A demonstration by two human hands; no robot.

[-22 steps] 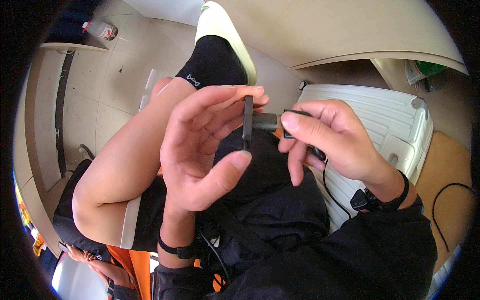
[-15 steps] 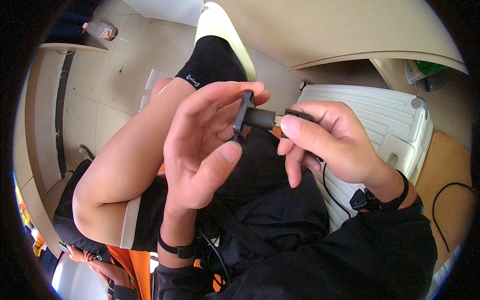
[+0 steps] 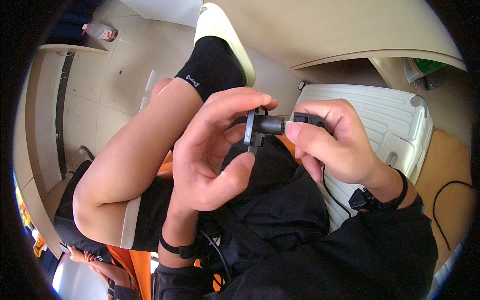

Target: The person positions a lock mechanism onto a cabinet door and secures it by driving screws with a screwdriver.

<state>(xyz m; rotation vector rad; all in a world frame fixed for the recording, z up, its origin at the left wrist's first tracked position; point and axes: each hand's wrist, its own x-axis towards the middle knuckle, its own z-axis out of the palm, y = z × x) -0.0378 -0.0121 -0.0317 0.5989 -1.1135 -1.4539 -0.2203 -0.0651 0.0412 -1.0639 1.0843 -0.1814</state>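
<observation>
Shows, far left on the pale tiled floor (image 3: 106, 65), a clear plastic bottle with a red cap (image 3: 99, 31); with left hand (image 3: 205, 155), clasps by its edges, above the lap, a flat black plate (image 3: 252, 127) with a rightward-jutting black cylinder (image 3: 270, 124); cannot tell whether touching a pale-tipped black connector (image 3: 309, 119), pinched in right hand (image 3: 342, 145) before a white ribbed suitcase (image 3: 387, 115).

Room past the right hand (image 3: 336, 139) over the white case (image 3: 380, 107), bent leg (image 3: 131, 162) in the way leftward.

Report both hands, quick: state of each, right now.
Left hand: holding a black part with a cylindrical stub.
Right hand: closed on a small black piece.
</observation>
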